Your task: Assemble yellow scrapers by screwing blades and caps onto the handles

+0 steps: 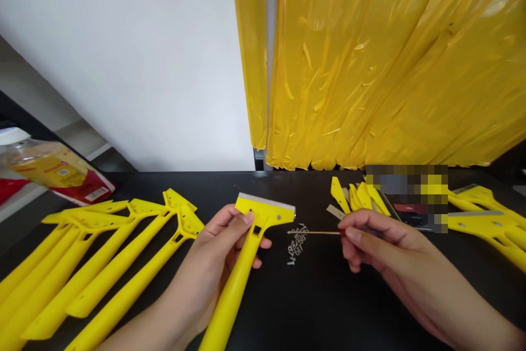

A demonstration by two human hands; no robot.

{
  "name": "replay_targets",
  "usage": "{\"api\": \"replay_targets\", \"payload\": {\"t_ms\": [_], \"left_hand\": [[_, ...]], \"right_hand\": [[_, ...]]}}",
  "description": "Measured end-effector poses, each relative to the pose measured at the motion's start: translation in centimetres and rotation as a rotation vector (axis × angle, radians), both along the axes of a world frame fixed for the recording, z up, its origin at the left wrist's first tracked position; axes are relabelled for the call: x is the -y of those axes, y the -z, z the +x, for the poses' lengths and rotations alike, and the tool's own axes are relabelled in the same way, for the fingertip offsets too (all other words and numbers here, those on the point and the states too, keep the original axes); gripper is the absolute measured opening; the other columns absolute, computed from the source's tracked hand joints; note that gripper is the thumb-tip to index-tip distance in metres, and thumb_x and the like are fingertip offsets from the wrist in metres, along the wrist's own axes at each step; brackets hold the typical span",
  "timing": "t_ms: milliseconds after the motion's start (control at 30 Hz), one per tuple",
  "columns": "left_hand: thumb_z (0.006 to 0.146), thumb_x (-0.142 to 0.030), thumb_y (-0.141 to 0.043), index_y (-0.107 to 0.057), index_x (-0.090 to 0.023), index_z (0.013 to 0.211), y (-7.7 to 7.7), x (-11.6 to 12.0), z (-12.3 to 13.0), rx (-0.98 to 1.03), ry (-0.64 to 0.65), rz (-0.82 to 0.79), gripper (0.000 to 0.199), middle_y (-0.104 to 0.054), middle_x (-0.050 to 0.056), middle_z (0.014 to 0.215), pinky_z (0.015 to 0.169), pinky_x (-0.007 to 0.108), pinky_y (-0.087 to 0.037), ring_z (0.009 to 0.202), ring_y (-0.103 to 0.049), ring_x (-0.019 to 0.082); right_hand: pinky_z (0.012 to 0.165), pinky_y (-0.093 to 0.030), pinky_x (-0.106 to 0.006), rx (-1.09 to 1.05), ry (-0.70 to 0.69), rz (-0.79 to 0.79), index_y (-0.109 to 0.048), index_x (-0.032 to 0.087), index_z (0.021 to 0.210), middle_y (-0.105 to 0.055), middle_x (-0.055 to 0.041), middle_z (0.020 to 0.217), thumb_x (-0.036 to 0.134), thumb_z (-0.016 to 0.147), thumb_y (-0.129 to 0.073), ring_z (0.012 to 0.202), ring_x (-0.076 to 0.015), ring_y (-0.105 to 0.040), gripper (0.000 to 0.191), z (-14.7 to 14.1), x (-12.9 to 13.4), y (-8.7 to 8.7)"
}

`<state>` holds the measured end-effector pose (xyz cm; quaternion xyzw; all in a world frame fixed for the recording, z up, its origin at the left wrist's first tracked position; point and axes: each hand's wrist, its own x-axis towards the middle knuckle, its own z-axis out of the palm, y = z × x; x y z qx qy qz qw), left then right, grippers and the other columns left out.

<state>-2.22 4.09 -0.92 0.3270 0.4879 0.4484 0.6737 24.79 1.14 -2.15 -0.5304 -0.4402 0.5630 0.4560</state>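
The scraper (233,288) is in the left hand (219,244), held above the tabletop (316,307) with its head tipped away and its handle running down towards the person. The left fingers are closed on it: the thumb presses the near face of the head, close to a small hole, while the others wrap behind the neck and come out on its far side. The right hand (376,241) pinches a thin rod (316,232) between thumb and forefinger, with no gap showing there. The rod's tip points left, over a loose cluster of screws (297,247); whether it touches them I cannot tell.

The scraper looks like moulded plastic, so it is probably light and stiff, unlikely to bend under a firm grip. Its handle is glossy and rounded and may turn or slide in dry fingers. The neck, where the head narrows beside a square opening, seems the best place to hold it, since the shape there resists twisting. The pale metal strip (267,203) along the head's far edge may be sharp, so fingers should keep off it. The rod looks slim and light, suited to a fingertip pinch.
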Motion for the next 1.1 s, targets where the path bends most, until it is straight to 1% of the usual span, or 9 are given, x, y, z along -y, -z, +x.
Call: {"api": "replay_targets", "payload": {"t_ms": [67, 167, 300, 533, 800, 933, 1100], "left_hand": [[0.095, -0.033, -0.074, -0.064, -0.023, 0.093, 0.1, 0.1, 0.0, 0.001, 0.004, 0.005, 0.014, -0.065, -0.001, 0.083, 0.056, 0.020, -0.057, 0.076, -0.071, 0.016], [0.095, -0.035, -0.073, -0.066, -0.023, 0.096, 0.1, 0.2, -0.1, -0.003, 0.020, 0.014, 0.014, -0.067, 0.000, 0.090, 0.056, 0.020, -0.057, 0.078, -0.071, 0.016], [0.096, -0.036, -0.072, -0.069, -0.024, 0.101, 0.1, 0.1, -0.1, -0.015, 0.057, 0.011, 0.013, -0.069, 0.000, 0.095, 0.056, 0.021, -0.057, 0.077, -0.071, 0.016], [0.095, -0.034, -0.073, -0.069, -0.025, 0.100, 0.1, 0.1, 0.0, 0.002, 0.048, 0.001, 0.012, -0.069, 0.000, 0.094, 0.056, 0.021, -0.057, 0.076, -0.071, 0.016], [0.095, -0.035, -0.072, -0.069, -0.025, 0.101, -0.1, 0.3, 0.0, -0.014, 0.054, 0.007, 0.012, -0.068, -0.001, 0.096, 0.057, 0.021, -0.058, 0.077, -0.072, 0.016], [0.096, -0.036, -0.072, -0.069, -0.025, 0.101, -0.1, 0.3, 0.0, -0.021, 0.064, 0.021, 0.012, -0.068, -0.001, 0.099, 0.058, 0.020, -0.058, 0.078, -0.072, 0.015], [0.097, -0.037, -0.070, -0.069, -0.026, 0.101, -0.1, 0.2, 0.1, -0.043, 0.074, 0.018, 0.012, -0.069, -0.001, 0.098, 0.059, 0.020, -0.058, 0.078, -0.071, 0.014]], "right_hand": [[0.061, -0.048, -0.026, 0.003, -0.025, 0.010, -0.071, 0.023, 0.087, -0.065, 0.0009, 0.071, 0.052, 0.094, -0.071, 0.064, -0.0136, -0.057, 0.030, -0.3, -0.3, 0.5], [0.058, -0.046, -0.027, 0.097, -0.069, 0.000, -0.064, 0.022, 0.076, -0.060, 0.0027, 0.062, 0.053, 0.093, -0.070, 0.059, -0.0129, -0.053, 0.036, -0.4, -0.7, 0.9], [0.058, -0.046, -0.028, 0.187, -0.115, -0.025, -0.065, 0.022, 0.080, -0.062, 0.0029, 0.064, 0.050, 0.092, -0.069, 0.058, -0.0135, -0.055, 0.031, -0.2, -0.9, 1.1], [0.057, -0.045, -0.028, 0.198, -0.162, -0.029, -0.064, 0.022, 0.082, -0.060, 0.0042, 0.063, 0.042, 0.096, -0.064, 0.056, -0.0129, -0.054, 0.024, 0.4, -1.0, 1.4], [0.059, -0.047, -0.029, 0.215, -0.165, -0.037, -0.063, 0.022, 0.083, -0.062, 0.0031, 0.065, 0.047, 0.095, -0.065, 0.058, -0.0139, -0.056, 0.028, 0.1, -0.8, 1.1], [0.060, -0.048, -0.029, 0.205, -0.181, -0.030, -0.064, 0.023, 0.084, -0.064, 0.0023, 0.068, 0.044, 0.098, -0.063, 0.061, -0.0145, -0.057, 0.026, -0.1, -0.7, 0.9], [0.060, -0.049, -0.028, 0.200, -0.180, -0.025, -0.064, 0.022, 0.083, -0.064, 0.0020, 0.067, 0.044, 0.097, -0.065, 0.061, -0.0140, -0.057, 0.026, -0.2, -0.7, 0.9]]}}
